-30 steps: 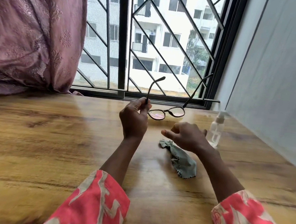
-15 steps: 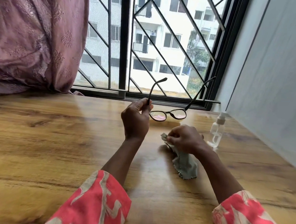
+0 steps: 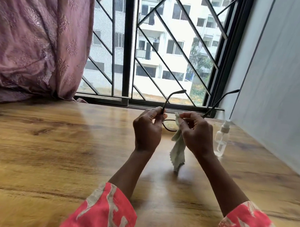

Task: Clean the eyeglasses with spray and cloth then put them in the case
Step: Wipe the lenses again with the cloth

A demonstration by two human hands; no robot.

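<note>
Dark-framed eyeglasses [image 3: 169,125] are held above the wooden table [image 3: 57,143], arms unfolded and pointing up toward the window. My left hand [image 3: 147,130] pinches the frame at the left hinge. My right hand [image 3: 195,133] pinches a pale green cloth [image 3: 178,149] at its top corner, right beside the left lens; the cloth hangs down from my fingers. The right lens is hidden behind my right hand. A small clear spray bottle [image 3: 221,139] stands upright on the table just right of my right hand. No case is in view.
A barred window [image 3: 149,52] runs along the table's far edge. A mauve curtain [image 3: 36,43] bunches on the far left of the table. A grey wall [image 3: 277,85] borders the right side, close behind the bottle.
My right hand took hold of the cloth on the table and lifted it up to the glasses. My left hand kept holding the glasses in about the same place.
</note>
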